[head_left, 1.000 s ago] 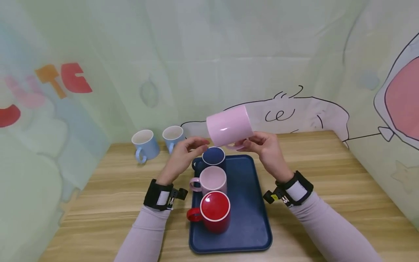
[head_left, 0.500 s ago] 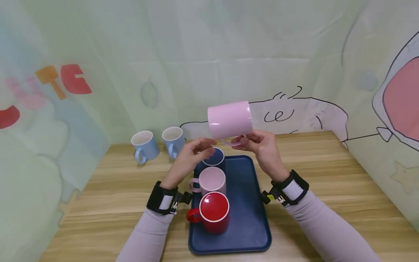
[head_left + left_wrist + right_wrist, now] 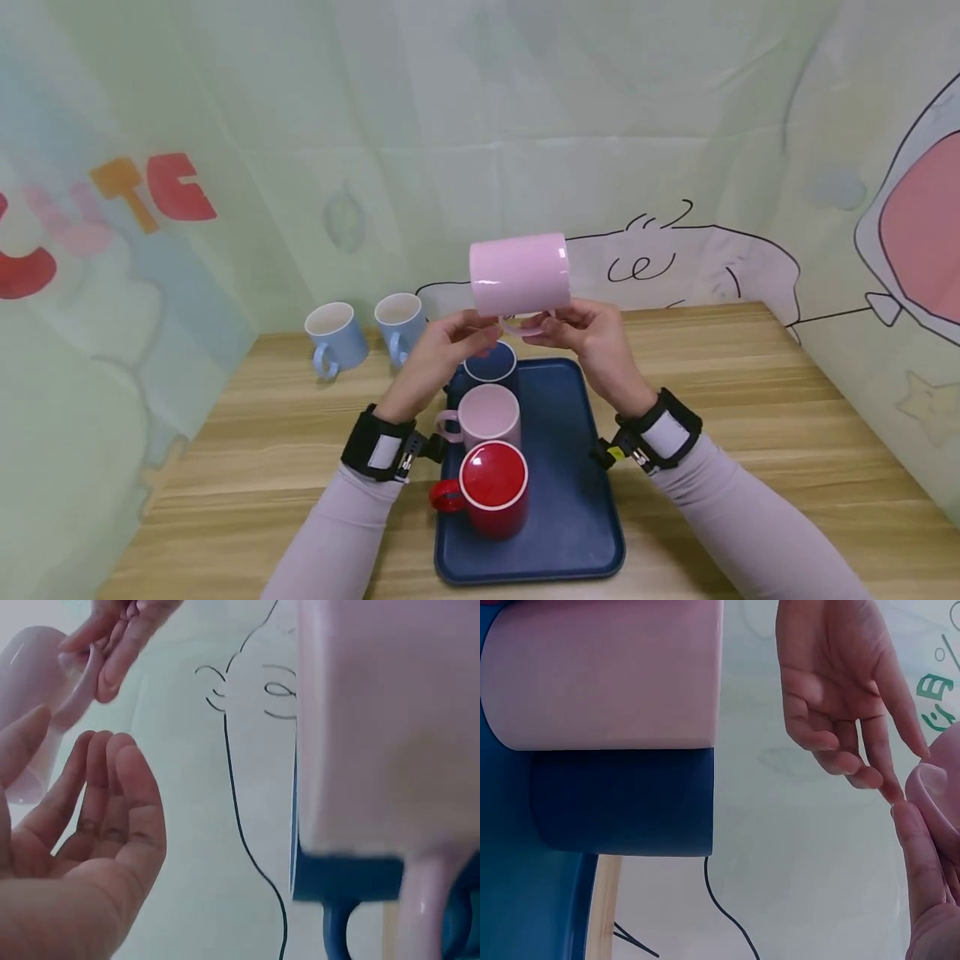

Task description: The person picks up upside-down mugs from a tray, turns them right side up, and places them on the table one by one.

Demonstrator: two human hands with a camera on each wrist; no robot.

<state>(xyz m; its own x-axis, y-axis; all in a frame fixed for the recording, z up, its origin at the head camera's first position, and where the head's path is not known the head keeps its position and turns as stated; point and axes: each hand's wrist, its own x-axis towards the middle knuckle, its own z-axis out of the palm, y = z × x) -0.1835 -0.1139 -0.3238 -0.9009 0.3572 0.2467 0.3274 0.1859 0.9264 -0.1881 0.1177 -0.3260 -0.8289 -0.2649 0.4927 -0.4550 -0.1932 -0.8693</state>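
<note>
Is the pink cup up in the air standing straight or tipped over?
Tipped: the cup is on its side, its round wall running sideways, with its handle underneath, in the right hand.

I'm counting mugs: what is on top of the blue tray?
On the blue tray stand a navy mug, a pink mug and a red mug, in a row from far to near. The surface beneath them is covered.

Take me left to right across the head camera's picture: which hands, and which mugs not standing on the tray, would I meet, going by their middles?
First light blue mug → second light blue mug → left hand → held pink mug → right hand.
</note>
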